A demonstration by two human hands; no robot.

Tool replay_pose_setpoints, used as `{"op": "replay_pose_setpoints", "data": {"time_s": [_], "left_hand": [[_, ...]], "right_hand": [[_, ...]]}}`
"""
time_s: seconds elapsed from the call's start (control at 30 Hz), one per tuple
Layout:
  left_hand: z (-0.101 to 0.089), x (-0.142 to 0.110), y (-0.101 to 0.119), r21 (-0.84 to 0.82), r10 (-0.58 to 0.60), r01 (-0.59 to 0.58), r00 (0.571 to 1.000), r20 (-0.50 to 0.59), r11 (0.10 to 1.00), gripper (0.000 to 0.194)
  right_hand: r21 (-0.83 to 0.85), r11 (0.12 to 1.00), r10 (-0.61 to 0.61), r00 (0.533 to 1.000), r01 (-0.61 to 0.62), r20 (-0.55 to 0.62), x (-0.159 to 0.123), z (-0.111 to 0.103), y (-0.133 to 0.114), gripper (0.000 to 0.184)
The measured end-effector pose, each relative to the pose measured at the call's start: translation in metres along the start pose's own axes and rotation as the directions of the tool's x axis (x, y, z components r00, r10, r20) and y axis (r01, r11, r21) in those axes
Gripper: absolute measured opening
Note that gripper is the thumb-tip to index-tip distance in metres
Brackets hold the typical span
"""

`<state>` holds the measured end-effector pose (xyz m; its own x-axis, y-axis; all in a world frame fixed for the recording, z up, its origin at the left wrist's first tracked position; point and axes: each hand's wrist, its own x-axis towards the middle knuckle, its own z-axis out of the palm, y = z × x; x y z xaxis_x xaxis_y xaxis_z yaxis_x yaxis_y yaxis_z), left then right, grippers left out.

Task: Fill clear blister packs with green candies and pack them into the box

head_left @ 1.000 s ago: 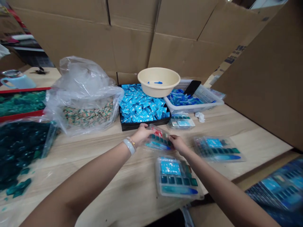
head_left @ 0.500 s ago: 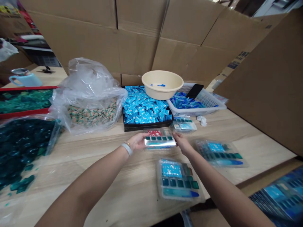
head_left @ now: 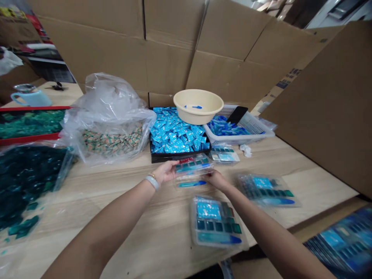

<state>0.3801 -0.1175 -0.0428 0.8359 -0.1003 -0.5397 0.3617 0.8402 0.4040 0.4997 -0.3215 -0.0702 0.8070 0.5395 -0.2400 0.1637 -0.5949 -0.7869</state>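
My left hand (head_left: 166, 171) grips the left end of a clear plastic case (head_left: 194, 166), with its fingers closed on the edge. Inside show a red packet, dark green squares and a blue pen-shaped piece. Closed at the right end is my right hand (head_left: 216, 179); blur hides whether it grips the upper case or the layer just below. That lower clear layer holds a blue pen-shaped piece (head_left: 192, 184). Nearer me lies a filled case (head_left: 217, 221) with a blue packet, green squares and a blue pen-shaped piece. Another filled case (head_left: 267, 190) lies to the right.
Behind the hands stand a black tray of blue packets (head_left: 174, 135), a cream basin (head_left: 198, 106) and a white basket (head_left: 247, 133). Left are a bag of small packets (head_left: 110, 141) and dark green pieces (head_left: 29, 174). Cardboard (head_left: 168, 58) walls the back.
The held case has tipped and shifted slightly, and a lower layer with a blue pen-shaped piece now shows beneath it. My right hand has moved down and left.
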Motion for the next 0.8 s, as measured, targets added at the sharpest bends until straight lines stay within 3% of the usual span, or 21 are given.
{"op": "replay_pose_setpoints", "data": {"time_s": [0.17,0.23,0.33,0.4,0.47,0.63,0.8], "left_hand": [[0.000,-0.024,0.007,0.066,0.046,-0.049,0.998,0.039,0.997,0.019],[0.004,-0.038,0.005,0.092,0.077,-0.086,0.992,0.098,0.992,0.020],[0.018,-0.054,-0.005,0.133,0.166,-0.187,0.974,0.154,0.973,0.019],[0.029,-0.062,-0.013,0.161,0.249,-0.274,0.955,0.158,0.948,0.018],[0.037,-0.067,-0.020,0.184,0.293,-0.323,0.940,0.175,0.928,0.020],[0.040,-0.069,-0.029,0.180,0.236,-0.265,0.957,0.168,0.947,0.020],[0.028,-0.067,-0.032,0.119,0.134,-0.150,0.982,0.132,0.981,0.022]], "right_hand": [[0.131,0.991,0.017,0.999,-0.012,-0.039,-0.008,-0.018,-0.018,0.031],[0.305,0.952,0.023,1.000,-0.017,-0.015,-0.018,-0.027,-0.035,0.039],[0.629,0.769,-0.028,0.979,-0.110,0.204,-0.036,-0.036,-0.062,0.039],[0.720,0.663,-0.047,0.949,-0.203,0.311,-0.048,-0.039,-0.073,0.027],[0.758,0.602,-0.042,0.939,-0.250,0.342,-0.058,-0.042,-0.078,0.020],[0.800,0.510,-0.049,0.919,-0.315,0.392,-0.073,-0.047,-0.074,0.029],[0.853,0.457,-0.077,0.945,-0.251,0.319,-0.070,-0.033,-0.070,0.019]]}}
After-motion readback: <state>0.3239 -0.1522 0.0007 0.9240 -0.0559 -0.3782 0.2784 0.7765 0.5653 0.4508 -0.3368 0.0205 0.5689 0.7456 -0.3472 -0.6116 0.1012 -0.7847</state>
